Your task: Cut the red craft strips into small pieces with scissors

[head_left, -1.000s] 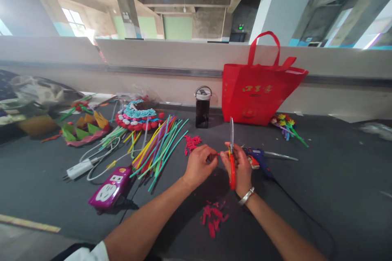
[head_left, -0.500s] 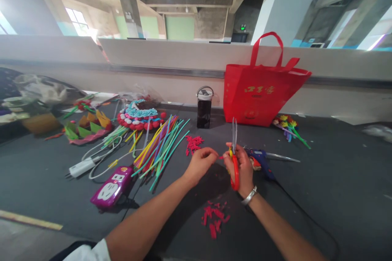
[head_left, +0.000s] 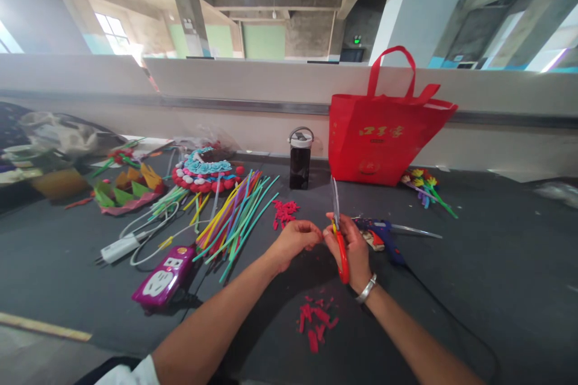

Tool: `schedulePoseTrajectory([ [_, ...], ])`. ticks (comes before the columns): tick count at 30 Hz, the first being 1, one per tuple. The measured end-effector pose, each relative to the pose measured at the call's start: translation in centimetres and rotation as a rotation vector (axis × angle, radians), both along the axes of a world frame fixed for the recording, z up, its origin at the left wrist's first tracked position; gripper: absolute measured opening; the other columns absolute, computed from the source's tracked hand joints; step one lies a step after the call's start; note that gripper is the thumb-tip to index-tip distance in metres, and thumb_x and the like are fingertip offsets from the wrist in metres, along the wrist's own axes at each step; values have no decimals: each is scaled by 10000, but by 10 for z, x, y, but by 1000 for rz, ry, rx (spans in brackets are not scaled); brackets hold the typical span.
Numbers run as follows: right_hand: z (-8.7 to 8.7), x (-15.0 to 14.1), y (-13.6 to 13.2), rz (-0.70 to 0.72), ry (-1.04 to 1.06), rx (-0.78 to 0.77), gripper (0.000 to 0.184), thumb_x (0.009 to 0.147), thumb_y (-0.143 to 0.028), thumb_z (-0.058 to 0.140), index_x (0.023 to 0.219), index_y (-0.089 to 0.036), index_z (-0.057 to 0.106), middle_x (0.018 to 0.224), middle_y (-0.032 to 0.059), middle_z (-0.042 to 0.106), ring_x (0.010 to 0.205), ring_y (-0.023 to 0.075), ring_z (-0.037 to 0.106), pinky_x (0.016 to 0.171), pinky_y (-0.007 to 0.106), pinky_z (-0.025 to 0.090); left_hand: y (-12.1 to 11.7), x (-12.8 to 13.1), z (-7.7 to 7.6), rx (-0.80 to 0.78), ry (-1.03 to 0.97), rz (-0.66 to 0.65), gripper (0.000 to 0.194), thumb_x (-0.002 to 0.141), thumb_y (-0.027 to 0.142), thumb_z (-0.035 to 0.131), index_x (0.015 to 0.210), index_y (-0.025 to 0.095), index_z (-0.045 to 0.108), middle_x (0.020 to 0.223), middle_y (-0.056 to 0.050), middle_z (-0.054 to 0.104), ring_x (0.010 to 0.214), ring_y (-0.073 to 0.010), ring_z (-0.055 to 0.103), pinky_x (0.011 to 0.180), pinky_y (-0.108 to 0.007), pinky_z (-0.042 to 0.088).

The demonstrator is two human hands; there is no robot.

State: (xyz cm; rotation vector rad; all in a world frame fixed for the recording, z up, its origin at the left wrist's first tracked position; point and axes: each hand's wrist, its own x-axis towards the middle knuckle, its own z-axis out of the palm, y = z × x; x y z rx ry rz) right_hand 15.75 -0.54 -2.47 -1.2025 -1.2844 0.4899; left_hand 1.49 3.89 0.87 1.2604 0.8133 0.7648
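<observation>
My right hand (head_left: pixel 350 249) is closed around red-handled scissors (head_left: pixel 342 255), whose blades point up and away from me. Its thumb and forefinger nearly meet the tips of my left hand (head_left: pixel 295 243), which is pinched together. What the left fingers hold is mostly hidden; a trace of red shows between the two hands. Small red cut pieces (head_left: pixel 285 212) lie in a pile just beyond the left hand. Nearer to me, below the hands, are red scraps (head_left: pixel 316 317) scattered on the dark table (head_left: pixel 253 337).
Left of my hands lie colourful pipe cleaners (head_left: pixel 239 216), a purple power strip (head_left: pixel 165 277) and a white plug (head_left: pixel 120 248). A bottle (head_left: pixel 300 162) and a red bag (head_left: pixel 383 144) stand at the back. A blue glue gun (head_left: pixel 388 234) with its cord lies at right.
Both hands have come closer together, the right one shifting slightly left with the scissors. The red bit visible between the fingers is now mostly covered.
</observation>
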Motion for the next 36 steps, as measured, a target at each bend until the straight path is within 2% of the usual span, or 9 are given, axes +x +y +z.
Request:
schedulePoseTrajectory([
  [3, 4, 0, -3, -38, -61, -6, 340, 841, -313, 589, 1163, -210, 554, 872, 19, 640, 707, 144, 619, 674, 278, 521, 1, 1, -1, -41, -142, 54, 64, 636, 199, 666, 659, 140, 676, 610, 11, 563, 534, -79, 446, 566, -237, 351],
  [6, 7, 0, -4, -68, -168, -6, 317, 862, -317, 553, 1158, -204, 538, 858, 16, 634, 723, 153, 622, 716, 294, 522, 2, 1, 2, -98, -361, 144, 75, 649, 206, 707, 689, 148, 682, 601, 27, 540, 528, -72, 429, 599, -239, 385],
  [10, 4, -2, -4, -77, -328, -13, 334, 847, -290, 556, 1169, -204, 527, 1005, 57, 659, 856, 186, 641, 785, 321, 516, 2, 1, 9, -106, -494, 249, 128, 657, 245, 751, 699, 147, 681, 567, 34, 513, 523, -74, 420, 592, -233, 387],
  [17, -5, -4, -2, -117, -530, -38, 426, 765, -177, 549, 1190, -202, 537, 1080, 79, 653, 941, 221, 627, 810, 351, 515, -3, 3, 11, -96, -536, 288, 164, 665, 273, 758, 670, 144, 657, 571, 20, 525, 540, -81, 440, 590, -228, 380],
  [22, -4, -2, -2, -176, -622, -50, 438, 764, -164, 540, 1200, -208, 536, 1071, 77, 649, 926, 227, 623, 812, 369, 514, -5, 4, 10, -64, -504, 303, 167, 646, 266, 761, 666, 142, 650, 585, 18, 537, 543, -75, 444, 572, -218, 354],
  [30, -3, -2, -2, -201, -696, -42, 440, 771, -159, 542, 1209, -204, 536, 1081, 88, 640, 1007, 255, 607, 863, 395, 499, -5, 4, 9, -51, -448, 339, 173, 641, 271, 749, 640, 146, 630, 575, 17, 532, 545, -79, 447, 565, -216, 349],
  [36, -1, -2, -5, -214, -727, -56, 430, 782, -161, 529, 1209, -207, 553, 998, 69, 661, 892, 232, 634, 772, 347, 503, -5, 4, 9, -62, -450, 340, 190, 630, 288, 762, 656, 145, 639, 587, 20, 526, 545, -76, 437, 570, -221, 347],
])
